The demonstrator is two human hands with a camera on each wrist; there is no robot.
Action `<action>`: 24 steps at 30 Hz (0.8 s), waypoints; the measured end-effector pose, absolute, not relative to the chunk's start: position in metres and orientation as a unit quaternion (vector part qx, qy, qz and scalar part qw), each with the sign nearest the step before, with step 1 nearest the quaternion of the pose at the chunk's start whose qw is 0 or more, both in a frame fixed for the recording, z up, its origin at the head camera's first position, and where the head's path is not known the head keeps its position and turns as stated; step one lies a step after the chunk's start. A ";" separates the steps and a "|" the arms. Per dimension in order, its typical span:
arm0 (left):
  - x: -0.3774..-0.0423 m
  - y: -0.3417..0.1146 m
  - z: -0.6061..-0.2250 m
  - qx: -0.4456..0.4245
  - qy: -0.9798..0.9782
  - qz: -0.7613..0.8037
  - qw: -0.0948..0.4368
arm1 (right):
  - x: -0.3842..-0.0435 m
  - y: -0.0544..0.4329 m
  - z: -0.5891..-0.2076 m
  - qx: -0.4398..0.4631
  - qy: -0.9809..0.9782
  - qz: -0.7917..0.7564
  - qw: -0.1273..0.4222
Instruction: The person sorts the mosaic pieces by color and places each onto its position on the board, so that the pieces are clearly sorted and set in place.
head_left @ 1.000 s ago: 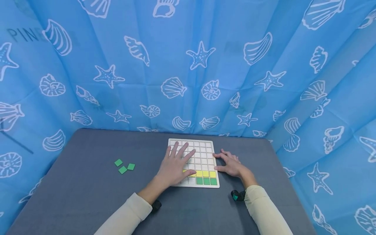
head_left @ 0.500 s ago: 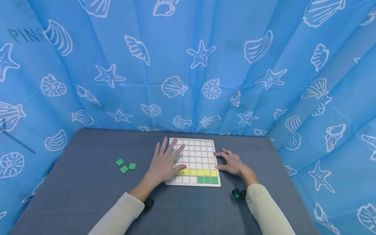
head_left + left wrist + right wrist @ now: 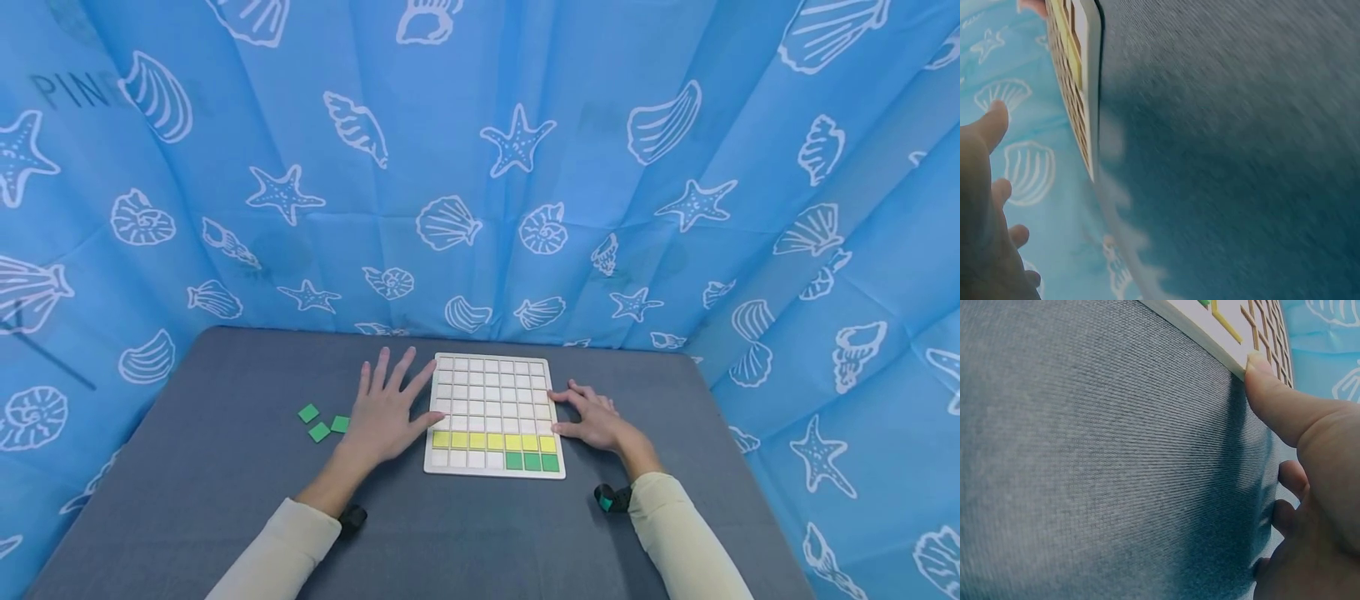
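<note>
A white square board (image 3: 495, 476) with a grid of cells lies on the table. One near row holds yellow tiles (image 3: 476, 441); three green tiles (image 3: 532, 462) sit at the right end of the nearest row. My left hand (image 3: 381, 421), fingers spread and holding nothing, hovers left of the board, its thumb near the left edge. At the opposite edge, my right hand (image 3: 596, 423) touches the rim with thumb and index finger; in the right wrist view the thumb (image 3: 1279, 403) rests on that rim. Three loose green tiles (image 3: 319, 432) lie left of my left hand.
The grey cloth-covered table (image 3: 480, 542) extends around the board. Behind it and along both sides hangs a blue curtain (image 3: 465, 125) with white shell and starfish prints. A black band (image 3: 613, 498) is on my right wrist, another (image 3: 352, 519) on my left.
My left hand has moved left from over the board, leaving the whole yellow row visible. My right hand has stayed at the right edge. The tiles keep their places.
</note>
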State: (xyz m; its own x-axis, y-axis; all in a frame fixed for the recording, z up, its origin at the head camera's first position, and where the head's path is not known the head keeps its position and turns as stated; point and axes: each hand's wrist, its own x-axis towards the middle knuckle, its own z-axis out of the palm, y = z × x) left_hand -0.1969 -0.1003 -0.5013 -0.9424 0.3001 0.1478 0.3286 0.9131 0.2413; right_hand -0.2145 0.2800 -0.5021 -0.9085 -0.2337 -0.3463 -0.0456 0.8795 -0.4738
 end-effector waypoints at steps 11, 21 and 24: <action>-0.195 -0.138 -0.510 -0.114 -0.982 -0.146 0.041 | -0.216 0.281 -0.504 -0.076 0.948 -0.234 0.200; -0.186 -0.172 -0.511 -0.085 -0.979 -0.177 0.052 | -0.216 0.283 -0.504 -0.079 0.949 -0.238 0.193; -0.186 -0.179 -0.512 -0.078 -0.978 -0.187 0.041 | -0.215 0.283 -0.505 -0.078 0.948 -0.240 0.192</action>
